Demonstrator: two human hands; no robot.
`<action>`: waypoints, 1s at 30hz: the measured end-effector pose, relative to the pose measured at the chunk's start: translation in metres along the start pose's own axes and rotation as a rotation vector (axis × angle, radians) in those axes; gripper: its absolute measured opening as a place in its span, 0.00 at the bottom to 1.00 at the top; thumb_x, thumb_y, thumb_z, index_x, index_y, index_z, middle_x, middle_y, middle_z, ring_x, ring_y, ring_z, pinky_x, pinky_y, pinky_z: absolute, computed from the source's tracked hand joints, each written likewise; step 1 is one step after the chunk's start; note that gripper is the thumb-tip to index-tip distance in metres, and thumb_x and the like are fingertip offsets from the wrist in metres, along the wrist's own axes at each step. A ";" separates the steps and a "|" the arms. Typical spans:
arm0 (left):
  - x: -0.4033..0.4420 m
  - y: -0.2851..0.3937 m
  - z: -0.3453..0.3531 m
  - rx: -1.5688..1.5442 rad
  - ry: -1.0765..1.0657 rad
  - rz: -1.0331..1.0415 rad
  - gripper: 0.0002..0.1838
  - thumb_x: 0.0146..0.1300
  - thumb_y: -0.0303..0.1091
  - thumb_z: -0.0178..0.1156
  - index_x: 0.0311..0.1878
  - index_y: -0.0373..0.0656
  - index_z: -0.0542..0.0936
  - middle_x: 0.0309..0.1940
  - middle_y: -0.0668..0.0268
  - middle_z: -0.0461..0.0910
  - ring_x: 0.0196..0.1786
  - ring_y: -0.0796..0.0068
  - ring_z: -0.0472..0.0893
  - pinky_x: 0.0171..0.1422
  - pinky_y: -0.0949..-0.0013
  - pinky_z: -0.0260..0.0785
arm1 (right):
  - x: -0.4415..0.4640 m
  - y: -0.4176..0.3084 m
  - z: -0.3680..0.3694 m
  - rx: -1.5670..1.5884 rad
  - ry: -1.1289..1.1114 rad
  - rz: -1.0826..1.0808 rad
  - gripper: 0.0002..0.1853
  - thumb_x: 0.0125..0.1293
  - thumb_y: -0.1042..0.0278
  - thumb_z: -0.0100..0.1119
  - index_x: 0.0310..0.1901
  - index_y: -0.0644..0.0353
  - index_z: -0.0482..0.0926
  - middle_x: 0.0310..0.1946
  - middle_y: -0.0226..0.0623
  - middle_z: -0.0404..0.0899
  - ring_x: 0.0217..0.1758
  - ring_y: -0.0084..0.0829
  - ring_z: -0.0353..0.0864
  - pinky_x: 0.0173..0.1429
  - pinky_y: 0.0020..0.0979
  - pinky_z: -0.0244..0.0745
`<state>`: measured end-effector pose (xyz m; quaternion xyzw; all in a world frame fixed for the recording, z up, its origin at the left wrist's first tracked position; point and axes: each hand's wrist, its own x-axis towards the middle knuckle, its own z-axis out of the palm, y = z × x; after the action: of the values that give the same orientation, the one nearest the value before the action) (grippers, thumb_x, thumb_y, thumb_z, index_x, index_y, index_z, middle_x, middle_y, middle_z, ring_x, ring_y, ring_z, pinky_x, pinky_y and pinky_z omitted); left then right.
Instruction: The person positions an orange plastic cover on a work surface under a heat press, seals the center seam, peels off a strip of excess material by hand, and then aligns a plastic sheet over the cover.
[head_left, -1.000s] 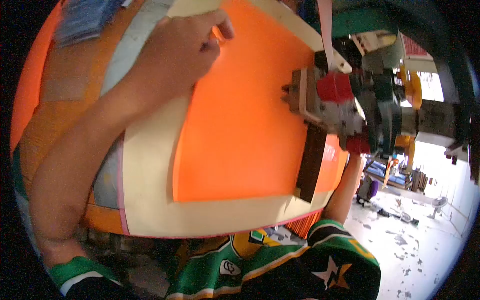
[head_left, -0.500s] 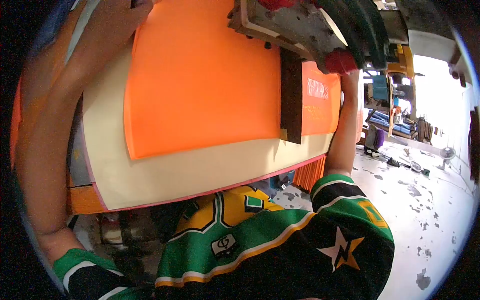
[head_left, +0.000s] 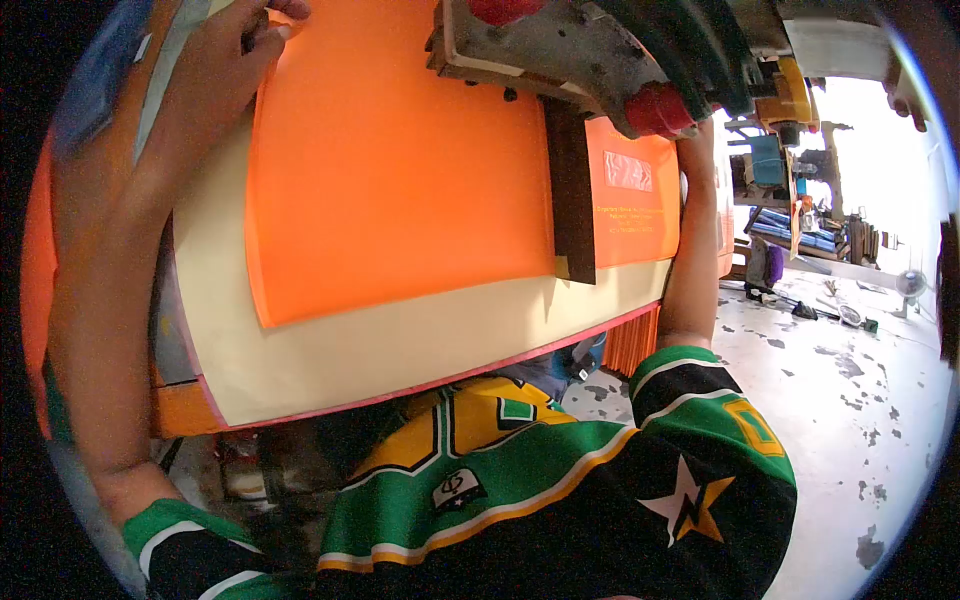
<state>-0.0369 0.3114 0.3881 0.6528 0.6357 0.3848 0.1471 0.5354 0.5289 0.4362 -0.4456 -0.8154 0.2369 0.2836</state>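
The left hand (head_left: 222,62) overlaps a flat, smooth orange sheet (head_left: 400,190) — both grips unclear, right hand hidden.

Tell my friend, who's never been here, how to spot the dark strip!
Find the big cream board with the pink edge; a large orange sheet lies on it. In the picture, go to that sheet's right side, just below the grey machine. The dark strip stands out there: narrow, brownish and plain, between the large orange sheet and a smaller orange piece with yellow print.
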 end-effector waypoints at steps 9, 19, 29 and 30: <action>-0.006 0.023 -0.006 0.052 -0.005 -0.016 0.11 0.79 0.35 0.56 0.58 0.46 0.82 0.36 0.70 0.80 0.36 0.80 0.71 0.41 0.71 0.65 | 0.005 0.032 -0.006 0.253 -0.048 0.027 0.14 0.71 0.74 0.62 0.56 0.65 0.82 0.51 0.37 0.86 0.53 0.31 0.86 0.58 0.34 0.81; -0.007 0.033 -0.005 0.009 0.053 -0.002 0.10 0.74 0.29 0.57 0.55 0.45 0.82 0.24 0.73 0.66 0.29 0.82 0.67 0.35 0.71 0.61 | 0.011 0.047 -0.011 0.238 -0.042 0.067 0.13 0.72 0.72 0.63 0.56 0.64 0.83 0.51 0.33 0.87 0.53 0.25 0.84 0.58 0.30 0.79; -0.006 0.053 -0.006 0.063 0.010 0.003 0.09 0.76 0.30 0.57 0.53 0.40 0.83 0.31 0.71 0.72 0.34 0.82 0.68 0.40 0.74 0.62 | 0.011 0.029 0.013 0.347 -0.046 -0.029 0.14 0.75 0.62 0.63 0.53 0.63 0.83 0.34 0.23 0.77 0.34 0.16 0.74 0.40 0.23 0.72; -0.006 0.056 -0.006 0.086 -0.004 0.026 0.09 0.76 0.30 0.57 0.53 0.40 0.83 0.31 0.71 0.72 0.34 0.82 0.68 0.40 0.74 0.62 | 0.013 0.028 0.007 0.215 -0.082 0.015 0.15 0.75 0.62 0.63 0.54 0.64 0.83 0.35 0.24 0.77 0.35 0.16 0.74 0.41 0.23 0.73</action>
<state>0.0001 0.2960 0.4281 0.6674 0.6428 0.3579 0.1153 0.5420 0.5530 0.4164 -0.4087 -0.7928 0.3434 0.2942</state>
